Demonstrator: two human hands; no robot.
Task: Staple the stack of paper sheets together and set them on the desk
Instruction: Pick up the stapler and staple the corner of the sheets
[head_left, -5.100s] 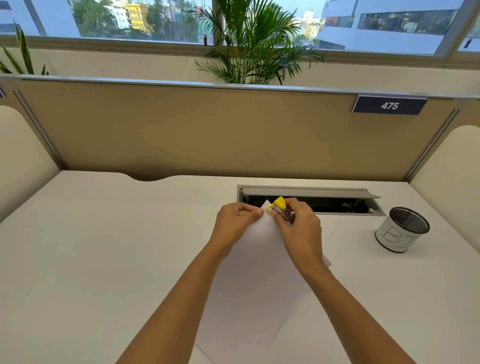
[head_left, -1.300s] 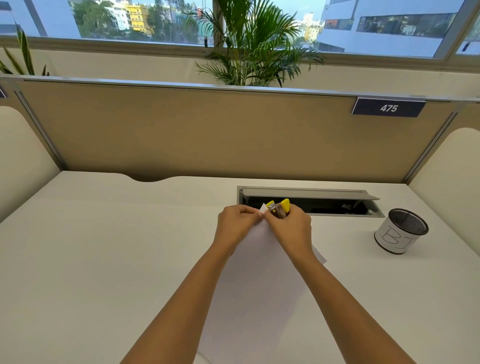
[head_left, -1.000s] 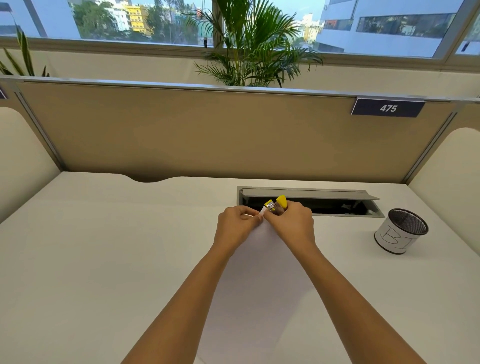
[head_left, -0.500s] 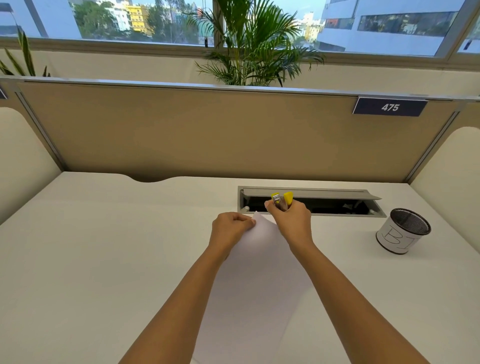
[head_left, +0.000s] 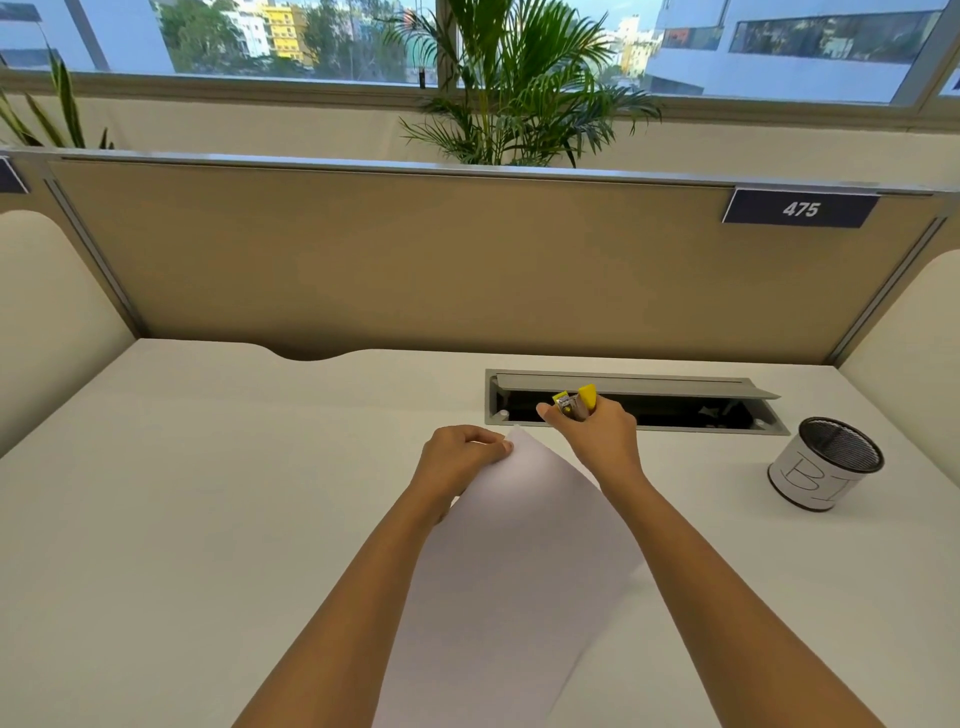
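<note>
- my right grip (head_left: 597, 436) is curled tight round the yellow stapler (head_left: 577, 402), and its nose sticks up past my knuckles.
- my left grip (head_left: 462, 457) pinches the left edge of the paper stack (head_left: 519, 561), just below its far corner.
- the stapler is just beside that corner, apart from it; whether a staple is in the sheets i cannot tell.
- the stack runs from the corner back toward me between my forearms, and its far end looks lifted off the white table (head_left: 208, 493).
- the stapler hangs over the open cable hatch (head_left: 634, 387) set in the table.
- a mesh cup (head_left: 826, 462) stands to the right, well apart.
- behind runs a tan partition (head_left: 363, 260) with a number plate (head_left: 800, 209) reading 475.
</note>
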